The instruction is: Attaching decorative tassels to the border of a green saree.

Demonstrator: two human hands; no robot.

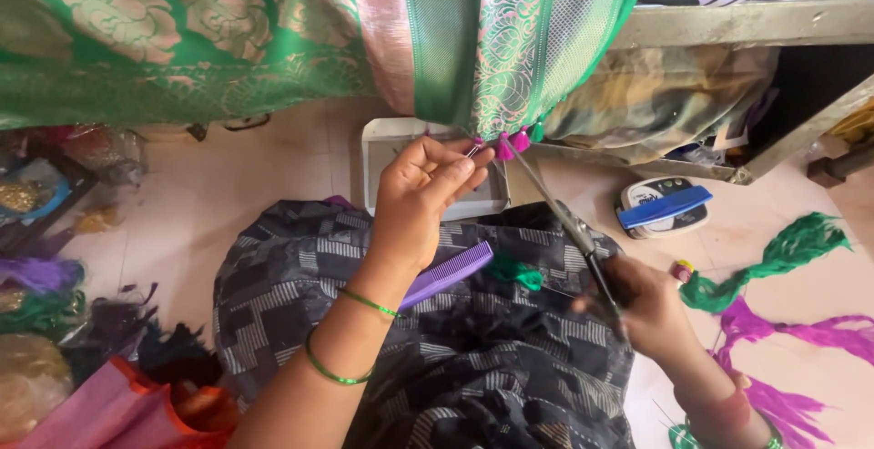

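Clear plastic packets (36, 185) — far left

Scissors (572, 221) tilted at pink tassels (510, 145).

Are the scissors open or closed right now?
Nearly closed: the scissors in the right hand show as one thin line reaching the pink tassels.

Two hands, left (421, 196) and right (642, 308), one pair of steel scissors (557, 210), one purple plastic comb (447, 274), one blue plastic comb (664, 206), two green glass bangles (364, 301) on the left wrist, one shallow white tray (382, 144), and three small pink tassels (503, 147) at the green sari's edge.
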